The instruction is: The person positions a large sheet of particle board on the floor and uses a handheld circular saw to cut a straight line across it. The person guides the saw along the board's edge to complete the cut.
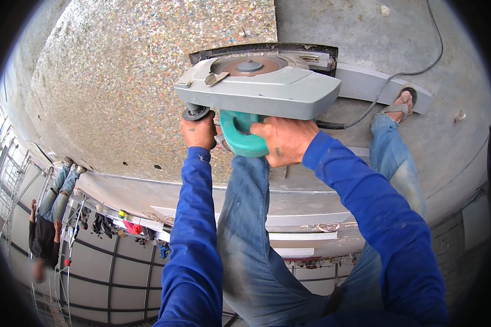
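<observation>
Blue sleeves (193, 240): L hand (198, 132) & R hand (287, 138) grip saw (256, 97), long axis L–R, cord (331, 125) R.

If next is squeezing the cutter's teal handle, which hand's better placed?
Right, likely: the right hand is wrapped on the teal handle. The left hand grips the black side handle and would have to let go first.

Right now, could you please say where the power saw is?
In the head view, the power saw is above centre, held by the left hand and right hand, over the right edge of the speckled board.
</observation>
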`<state>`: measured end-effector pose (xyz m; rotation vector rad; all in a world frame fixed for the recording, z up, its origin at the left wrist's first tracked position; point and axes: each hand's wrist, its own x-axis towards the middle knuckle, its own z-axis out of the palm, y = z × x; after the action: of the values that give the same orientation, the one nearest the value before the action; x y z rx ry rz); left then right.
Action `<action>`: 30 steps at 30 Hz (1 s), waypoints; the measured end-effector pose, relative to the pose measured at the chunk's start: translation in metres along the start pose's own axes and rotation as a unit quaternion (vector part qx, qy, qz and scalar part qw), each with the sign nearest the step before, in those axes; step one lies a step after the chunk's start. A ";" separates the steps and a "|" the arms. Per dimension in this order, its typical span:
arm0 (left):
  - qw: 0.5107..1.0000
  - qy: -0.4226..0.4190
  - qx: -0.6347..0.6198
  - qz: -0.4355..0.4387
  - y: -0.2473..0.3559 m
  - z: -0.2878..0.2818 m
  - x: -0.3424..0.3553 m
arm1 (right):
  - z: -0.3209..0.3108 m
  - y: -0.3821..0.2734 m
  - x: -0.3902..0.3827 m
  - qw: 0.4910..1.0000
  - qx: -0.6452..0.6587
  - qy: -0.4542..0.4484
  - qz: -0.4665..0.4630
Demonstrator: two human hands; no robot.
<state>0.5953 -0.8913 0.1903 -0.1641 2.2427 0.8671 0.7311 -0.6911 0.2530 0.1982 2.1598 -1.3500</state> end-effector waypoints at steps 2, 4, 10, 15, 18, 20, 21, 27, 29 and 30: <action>1.000 0.007 -0.003 0.022 -0.009 -0.001 0.002 | 0.000 -0.001 0.001 1.000 0.001 0.006 -0.005; 1.000 0.004 -0.003 0.022 -0.014 -0.004 0.005 | 0.001 -0.001 0.002 1.000 -0.002 0.020 -0.014; 0.999 0.000 0.020 0.033 -0.014 -0.010 0.008 | 0.001 -0.004 0.005 1.000 -0.002 0.018 -0.019; 0.999 -0.001 0.028 0.043 -0.011 -0.008 0.008 | 0.002 -0.005 0.007 1.000 0.008 0.002 -0.007; 0.999 0.002 0.052 0.012 -0.012 -0.010 0.009 | 0.004 -0.004 0.007 1.000 0.017 -0.001 -0.006; 0.999 0.005 0.040 0.030 -0.015 -0.010 0.010 | 0.004 -0.005 0.007 1.000 0.016 0.003 -0.011; 0.999 0.006 0.037 0.036 -0.016 -0.012 0.010 | 0.003 -0.005 0.008 1.000 0.009 0.004 -0.015; 1.000 0.009 0.014 0.015 0.004 -0.011 0.005 | 0.004 -0.007 0.011 1.000 0.008 0.004 -0.009; 0.999 0.014 0.024 0.017 0.003 -0.013 0.005 | 0.003 -0.009 0.012 1.000 0.006 0.008 -0.012; 0.999 0.015 0.038 0.025 0.001 -0.015 0.008 | 0.004 -0.010 0.013 1.000 0.007 0.009 -0.013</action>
<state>0.5804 -0.8994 0.1935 -0.0867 2.3133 0.8085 0.7172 -0.7017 0.2526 0.1891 2.1754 -1.3843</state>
